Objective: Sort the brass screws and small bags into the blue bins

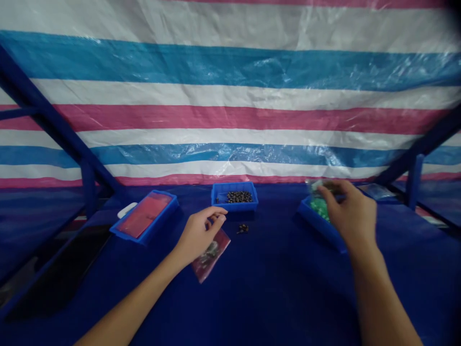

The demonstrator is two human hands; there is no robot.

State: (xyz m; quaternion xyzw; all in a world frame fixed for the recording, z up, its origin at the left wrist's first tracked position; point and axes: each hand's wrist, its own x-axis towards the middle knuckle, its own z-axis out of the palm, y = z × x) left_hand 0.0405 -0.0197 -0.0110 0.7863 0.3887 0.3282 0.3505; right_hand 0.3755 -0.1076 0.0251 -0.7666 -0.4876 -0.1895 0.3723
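Observation:
My left hand (200, 235), its fingers curled and thumb near the index finger, is closed at a small reddish plastic bag (212, 257) with small greyish pieces inside. The hand covers the bag's upper left part, and the exact grip is hidden. A small heap of dark metal screw-like pieces (243, 228) lies just right of that hand. At the right, my right hand (347, 209) pinches a small clear plastic packet (314, 185) above a blue bin (324, 228) holding bright green packets (320, 207). Blur hides what is in the pinched packet.
A blue bin (234, 206) with many dark metal pieces stands at the back middle. Another blue bin (158, 218) at the left holds flat reddish bags (144, 216). A clear plastic bag (376, 191) lies at the back right. Blue frame bars (61, 120) slant along the sides.

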